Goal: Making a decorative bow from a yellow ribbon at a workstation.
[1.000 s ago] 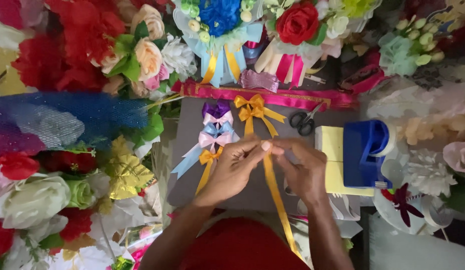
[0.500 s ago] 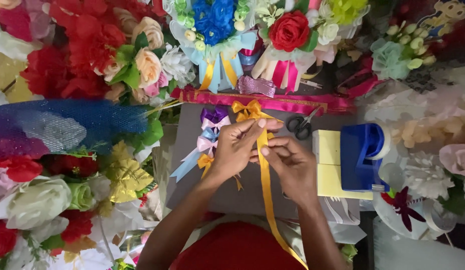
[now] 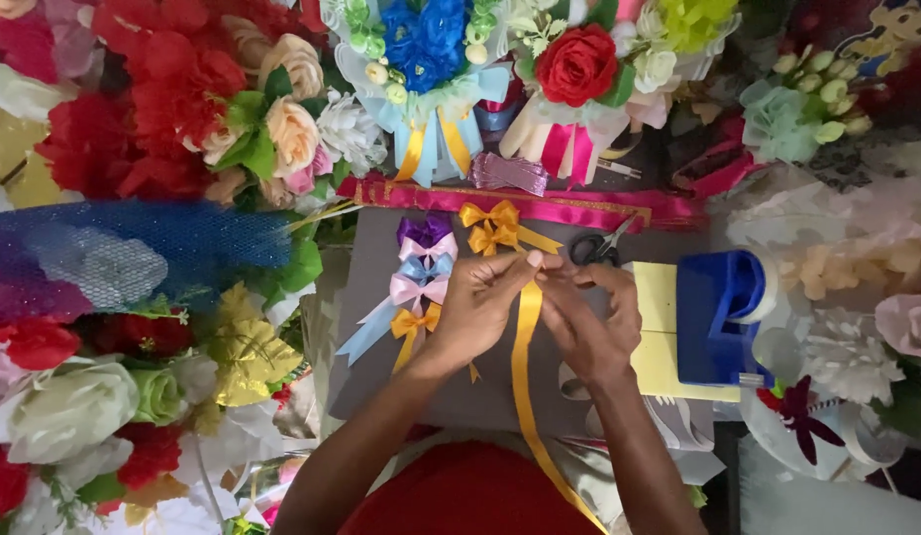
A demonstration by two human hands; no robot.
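My left hand [image 3: 475,305] and my right hand [image 3: 587,315] meet over a grey board [image 3: 366,287], both pinching the top end of a long orange ribbon [image 3: 526,367] that trails down toward my body. A finished orange bow [image 3: 492,226] lies just above my fingertips. A column of small bows, purple [image 3: 425,232], pink [image 3: 428,250], light blue [image 3: 422,269], pink and orange [image 3: 415,322], lies left of my left hand.
Black scissors [image 3: 597,246] lie beside my right hand. A blue tape dispenser [image 3: 720,315] stands on a yellow pad [image 3: 659,347] to the right. A pink ribbon strip [image 3: 579,210] crosses the back. Artificial flower bouquets [image 3: 579,64] and blue netting [image 3: 134,248] surround the board.
Both hands have moved up the board toward the finished orange bow, carrying the ribbon's end with them. The ribbon now hangs longer below my fingers.
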